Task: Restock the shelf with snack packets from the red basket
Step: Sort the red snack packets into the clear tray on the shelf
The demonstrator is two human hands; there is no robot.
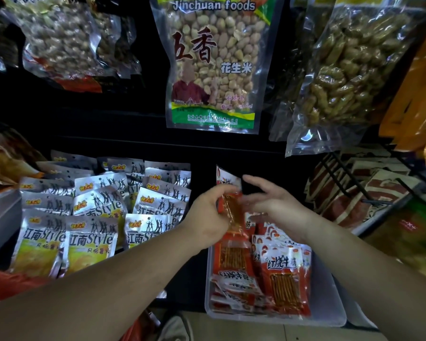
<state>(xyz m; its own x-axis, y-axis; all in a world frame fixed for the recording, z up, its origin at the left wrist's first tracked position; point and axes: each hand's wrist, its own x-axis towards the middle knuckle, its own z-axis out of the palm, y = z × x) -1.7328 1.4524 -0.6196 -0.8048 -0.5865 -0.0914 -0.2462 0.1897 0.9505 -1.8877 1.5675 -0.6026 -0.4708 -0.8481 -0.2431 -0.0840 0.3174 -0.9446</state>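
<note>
Stock in hand: one snack packet (233,212), red with a clear orange window, blurred, held upright above the far end of a clear plastic tray (330,313).

Left hand (207,217): fingers curled round the packet's left edge, clamping it.

Right hand (278,210): fingers straight and slightly apart, pointing up and left, just beside the packet's right edge; the blur hides whether they touch it.

Tray contents: red packets (285,279) of thin brown sticks, white lettering across the top, lying overlapped and tilted, some reversed. One more red packet (225,178) stands at the far end, behind the hands.

Left of the tray: silver packets (91,217) with yellow fronts, in overlapping rows leaning back on the dark shelf (108,141).

Hanging above: peanut bag (212,62), clear with green borders, at centre; a clear bag of brown twisted snacks (349,70) to its right; a clear bag of pale nuts (59,38) to its left.

Right side: black wire rack (349,183) over red-and-cream packets (369,198).

Lower left edge: a red-orange shape (0,284), too cropped to identify.
</note>
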